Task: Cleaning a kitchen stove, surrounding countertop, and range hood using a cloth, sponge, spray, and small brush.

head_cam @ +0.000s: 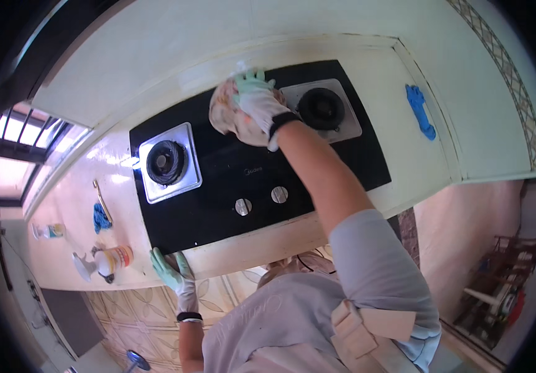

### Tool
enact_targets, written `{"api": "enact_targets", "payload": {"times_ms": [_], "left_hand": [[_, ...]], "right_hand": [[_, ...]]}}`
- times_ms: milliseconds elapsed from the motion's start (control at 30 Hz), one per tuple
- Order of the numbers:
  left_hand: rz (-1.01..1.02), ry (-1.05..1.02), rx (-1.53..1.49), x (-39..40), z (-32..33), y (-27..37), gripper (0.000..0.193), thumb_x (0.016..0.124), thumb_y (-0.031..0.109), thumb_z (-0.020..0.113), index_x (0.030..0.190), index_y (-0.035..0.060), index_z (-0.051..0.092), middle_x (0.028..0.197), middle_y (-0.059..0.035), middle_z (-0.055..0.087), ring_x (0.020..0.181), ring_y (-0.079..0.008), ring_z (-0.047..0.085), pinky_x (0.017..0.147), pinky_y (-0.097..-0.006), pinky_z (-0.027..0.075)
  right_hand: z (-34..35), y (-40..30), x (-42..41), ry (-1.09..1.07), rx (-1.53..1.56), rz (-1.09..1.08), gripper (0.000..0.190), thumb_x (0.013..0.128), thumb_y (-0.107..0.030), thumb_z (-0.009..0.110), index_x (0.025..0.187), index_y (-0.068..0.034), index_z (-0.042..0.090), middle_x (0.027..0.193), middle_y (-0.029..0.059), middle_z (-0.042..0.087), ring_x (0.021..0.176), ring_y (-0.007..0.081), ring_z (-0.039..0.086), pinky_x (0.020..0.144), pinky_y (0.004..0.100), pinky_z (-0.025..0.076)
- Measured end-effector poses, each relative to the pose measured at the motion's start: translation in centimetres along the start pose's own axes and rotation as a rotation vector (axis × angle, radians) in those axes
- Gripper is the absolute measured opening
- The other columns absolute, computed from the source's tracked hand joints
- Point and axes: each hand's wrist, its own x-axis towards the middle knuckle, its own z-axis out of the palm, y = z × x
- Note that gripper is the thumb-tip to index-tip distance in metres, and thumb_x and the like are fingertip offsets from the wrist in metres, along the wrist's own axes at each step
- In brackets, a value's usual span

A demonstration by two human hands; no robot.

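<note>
My right hand [255, 95], in a white glove with a pale green palm and fingers, presses a pale, stained cloth [223, 109] onto the back of a black glass Midea gas cooktop [221, 175]. The cloth lies between the two burners and partly overlaps the right one's metal plate. At the cooktop's front left corner rests my left hand [174, 272], gloved the same way, its fingers apart on the counter edge with no object in it. The left burner [166, 163] and right burner [321, 108] have no pan supports. Two silver knobs [243, 206] sit near the front.
Left on the pale counter [123, 205] are a blue cloth [101, 218], a brush-like handled tool [102, 200], a large spray bottle [114, 260] and a smaller one [54, 231]. A crumpled blue item [420, 112] lies at right. Walls enclose the back and right; a barred window [21, 140] stands left.
</note>
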Motion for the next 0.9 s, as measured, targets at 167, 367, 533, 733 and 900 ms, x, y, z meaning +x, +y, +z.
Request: {"api": "enact_targets", "payload": {"times_ms": [167,367,533,733,900], "left_hand": [[0.095,-0.039,-0.083,1.5,0.9,2.7,0.060,0.088,0.028,0.059,0.132,-0.0065,0.037,0.136,-0.0272,0.038,0.128,-0.0385,0.035,0.107,-0.0435,0.026],[0.064,0.003,-0.047,0.3,-0.5,0.2,0.062,0.087,0.031,0.059,0.130,-0.0072,0.039,0.134,-0.0297,0.038,0.126,-0.0420,0.036,0.106,-0.0464,0.026],[0.043,0.000,-0.047,0.2,-0.7,-0.3,0.061,0.086,0.032,0.058,0.130,-0.0063,0.039,0.134,-0.0297,0.039,0.125,-0.0422,0.036,0.105,-0.0470,0.026],[0.068,0.015,-0.013,-0.1,-0.7,-0.5,0.061,0.087,0.033,0.057,0.131,-0.0050,0.038,0.134,-0.0289,0.039,0.126,-0.0415,0.035,0.106,-0.0480,0.024],[0.066,0.011,0.009,-0.1,-0.8,-0.3,0.060,0.087,0.033,0.056,0.131,-0.0043,0.038,0.135,-0.0281,0.039,0.126,-0.0409,0.034,0.106,-0.0487,0.023]], "right_hand": [[3.7,3.9,3.6,-0.030,-0.114,-0.091,0.105,0.059,-0.052,0.074,0.144,-0.017,0.023,0.151,0.0170,0.014,0.136,0.0437,0.012,0.102,0.0673,0.016],[2.5,-1.1,-9.8,-0.162,0.068,-0.397,0.048,0.073,-0.013,0.063,0.120,-0.010,0.056,0.129,0.0161,0.049,0.115,0.0345,0.050,0.097,0.0401,0.040],[0.2,5.7,-18.7,-0.025,-0.003,-0.379,0.037,0.075,-0.013,0.058,0.111,-0.009,0.062,0.120,0.0131,0.057,0.106,0.0302,0.056,0.087,0.0372,0.046],[-2.4,18.5,-28.7,0.189,-0.210,-0.344,0.033,0.079,-0.016,0.056,0.111,-0.013,0.062,0.122,0.0118,0.057,0.110,0.0282,0.055,0.092,0.0386,0.044],[-5.0,18.5,-28.4,-0.034,-0.440,0.532,0.046,0.084,-0.035,0.050,0.125,-0.014,0.053,0.121,0.0173,0.056,0.116,0.0360,0.050,0.100,0.0412,0.038]]}}
